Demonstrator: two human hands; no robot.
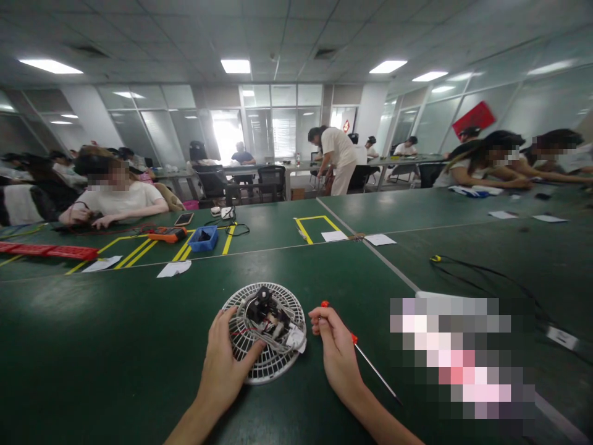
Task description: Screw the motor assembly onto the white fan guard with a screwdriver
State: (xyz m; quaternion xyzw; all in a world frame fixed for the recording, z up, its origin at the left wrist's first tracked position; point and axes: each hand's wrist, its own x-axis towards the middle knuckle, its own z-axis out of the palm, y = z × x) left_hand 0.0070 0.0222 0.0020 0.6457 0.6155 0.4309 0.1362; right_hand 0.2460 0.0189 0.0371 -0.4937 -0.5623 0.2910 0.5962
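Note:
A round white fan grille [259, 364] with a black motor block and wires at its middle lies on the green table [115, 346] in front of me. My left hand [225, 364] rests on its left side, fingers curled over the rim and thumb on the ribs. My right hand [336, 352] sits just right of the grille, fingers closed round a red-handled screwdriver [365, 358] whose thin metal shaft points down and to the right across the table.
A blurred patch covers something at my right. A black cable [486, 272] runs across the right table. Farther off lie a blue tray [202, 238], an orange meter [167, 234], a phone, paper slips and a red strip. Several people sit at surrounding tables.

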